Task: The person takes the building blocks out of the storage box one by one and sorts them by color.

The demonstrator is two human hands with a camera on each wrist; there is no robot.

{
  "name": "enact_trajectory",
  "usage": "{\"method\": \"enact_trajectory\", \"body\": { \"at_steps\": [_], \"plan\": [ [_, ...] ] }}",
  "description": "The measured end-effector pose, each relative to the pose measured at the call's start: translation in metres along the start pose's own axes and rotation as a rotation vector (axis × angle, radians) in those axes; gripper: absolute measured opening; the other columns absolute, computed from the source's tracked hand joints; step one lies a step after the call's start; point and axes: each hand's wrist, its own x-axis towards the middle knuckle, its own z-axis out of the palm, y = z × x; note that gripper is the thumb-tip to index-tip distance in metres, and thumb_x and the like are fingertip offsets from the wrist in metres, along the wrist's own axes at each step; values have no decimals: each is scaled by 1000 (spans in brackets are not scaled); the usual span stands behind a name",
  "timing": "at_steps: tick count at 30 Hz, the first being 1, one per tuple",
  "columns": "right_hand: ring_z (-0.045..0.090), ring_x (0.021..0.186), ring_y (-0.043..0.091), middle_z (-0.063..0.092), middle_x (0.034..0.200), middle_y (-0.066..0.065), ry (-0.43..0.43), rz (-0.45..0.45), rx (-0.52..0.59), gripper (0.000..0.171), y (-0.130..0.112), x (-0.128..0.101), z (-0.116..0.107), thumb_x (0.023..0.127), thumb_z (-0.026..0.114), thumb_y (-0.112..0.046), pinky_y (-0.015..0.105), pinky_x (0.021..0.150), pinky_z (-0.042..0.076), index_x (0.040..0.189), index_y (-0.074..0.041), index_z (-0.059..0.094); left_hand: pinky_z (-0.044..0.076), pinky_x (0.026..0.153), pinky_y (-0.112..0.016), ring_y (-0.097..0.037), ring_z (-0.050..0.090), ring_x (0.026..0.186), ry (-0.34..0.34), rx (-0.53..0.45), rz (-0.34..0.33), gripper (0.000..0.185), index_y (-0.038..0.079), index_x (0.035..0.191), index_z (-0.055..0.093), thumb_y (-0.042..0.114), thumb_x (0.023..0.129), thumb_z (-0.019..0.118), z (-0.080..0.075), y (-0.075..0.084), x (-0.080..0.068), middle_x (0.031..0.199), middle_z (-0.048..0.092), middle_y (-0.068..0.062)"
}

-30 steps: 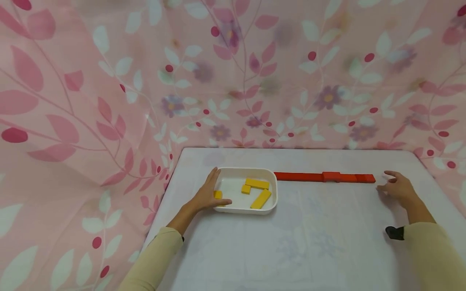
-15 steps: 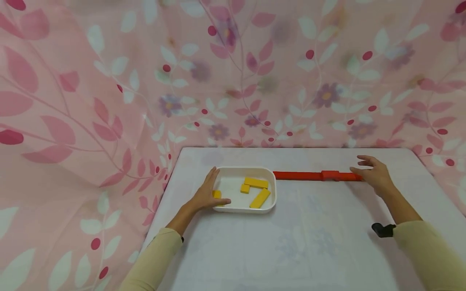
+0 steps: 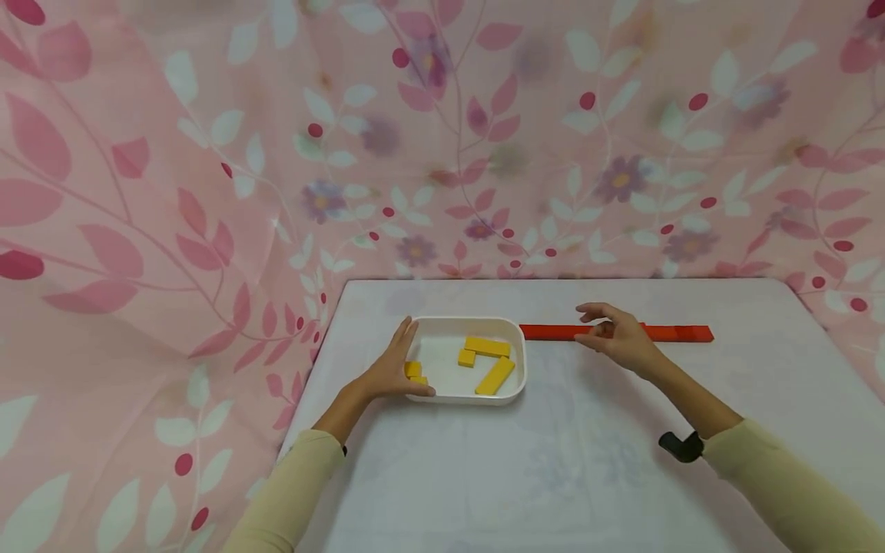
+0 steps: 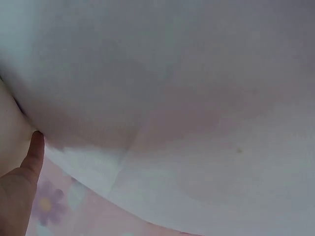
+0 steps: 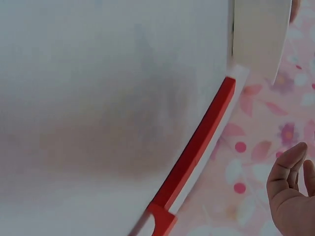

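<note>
Moved leftward along the red block row (image 3: pixel 615 332), right hand (image 3: pixel 618 338) with fingers loosely curled over it; left hand (image 3: pixel 390 372) flat against white tray (image 3: pixel 462 397), yellow blocks (image 3: pixel 487 361) inside.

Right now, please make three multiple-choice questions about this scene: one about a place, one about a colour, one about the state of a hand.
1. Where does the tray stand?
A. left of the red row
B. right of the red row
C. on top of the red row

2. What colour are the blocks in the tray?
A. green
B. yellow
C. blue

3. What is the left hand doing?
A. hanging in the air
B. pinching a red block
C. resting on the tray's left rim

Answers:
1 A, the red row begins at the tray's right end.
2 B, all pieces inside are yellow.
3 C, its fingers lie straight along the rim; the right hand is the one at the red row.
</note>
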Motion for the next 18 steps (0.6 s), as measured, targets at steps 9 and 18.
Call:
{"method": "enact_trajectory", "body": {
  "at_steps": [9, 18],
  "plan": [
    [62, 86, 23, 60, 120, 16, -138, -108, 6, 52, -29, -2, 42, 85, 79, -19, 25, 74, 60, 132, -11, 58, 25, 117, -61, -36, 12, 153, 35, 10, 22, 136, 17, 160, 5, 61, 61, 87, 1, 1, -3, 167, -6, -11],
    [64, 87, 20, 66, 113, 5, -310, -352, -56, 44, -50, 5, 77, 84, 78, -9, 28, 76, 59, 125, -15, 63, 28, 115, -63, -38, 16, 152, 55, 21, 36, 134, 17, 160, 9, 61, 61, 87, 0, -1, -3, 167, -3, -13]
  ]
}}
